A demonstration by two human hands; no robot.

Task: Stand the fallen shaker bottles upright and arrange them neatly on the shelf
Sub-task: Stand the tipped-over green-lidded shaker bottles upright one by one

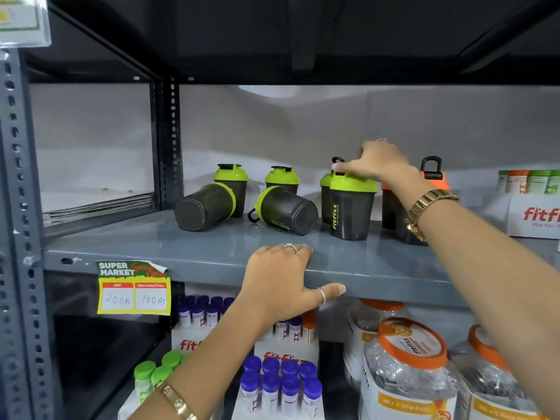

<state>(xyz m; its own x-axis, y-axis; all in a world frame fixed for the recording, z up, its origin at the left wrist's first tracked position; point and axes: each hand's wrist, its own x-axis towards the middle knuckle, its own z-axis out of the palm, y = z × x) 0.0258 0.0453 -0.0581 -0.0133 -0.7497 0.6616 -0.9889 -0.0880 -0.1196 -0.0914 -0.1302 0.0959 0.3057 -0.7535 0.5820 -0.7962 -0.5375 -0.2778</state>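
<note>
- The landmark here is the upright bottle (353, 207) with the green lid and the yellow lettering down its side, standing near the middle of the shelf (181, 253).
- The right hand (380, 163) rests on top of that bottle, fingers curled down over the lid; the grip looks pressed onto the lid rather than spread, though whether it clamps or merely steadies I cannot tell.
- The nearer fallen bottle (285, 209) lies just to the left of the landmark, apart from it. Its long axis runs front to back and slightly sideways: flat base toward the camera, green lid and black carry loop pointing away and to the left.
- The farther fallen bottle (206, 207) lies further left again, base forward and to the left, lid resting against an upright bottle behind it.
- Two more upright bottles stand behind the fallen pair; an orange-lidded bottle (430, 177) stands to the right of the landmark, partly hidden by the right forearm.
- The left hand (280, 281) grips the shelf's front edge, below and left of the landmark, fingers on top and thumb under the lip; it holds no bottle.
- Judgement: the left hand sits nearer the fallen bottle's base, while the right is occupied, so either could take it next.
</note>
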